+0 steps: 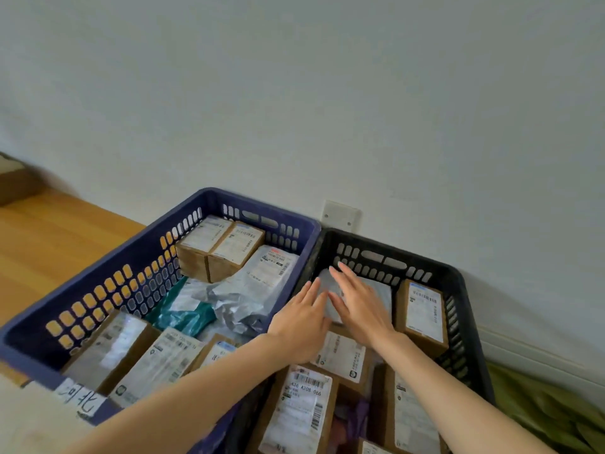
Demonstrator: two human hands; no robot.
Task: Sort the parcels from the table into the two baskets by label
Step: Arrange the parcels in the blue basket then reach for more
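Note:
Two baskets stand side by side against the wall. The blue basket [98, 273] on the left carries a handwritten paper label [80, 399] and holds several brown boxes and grey and green mailer bags. The black basket [458, 280] on the right holds several labelled brown boxes and a flat grey mailer bag [376, 286] at its far end. My left hand [301, 322] and my right hand [360, 303] lie over that grey bag with fingers straight, touching it. Neither hand grips it.
A wooden floor [49, 244] stretches to the left of the blue basket. A white wall plate [340, 216] sits low on the wall behind the baskets. Green fabric [540, 407] lies at the lower right, beside the black basket.

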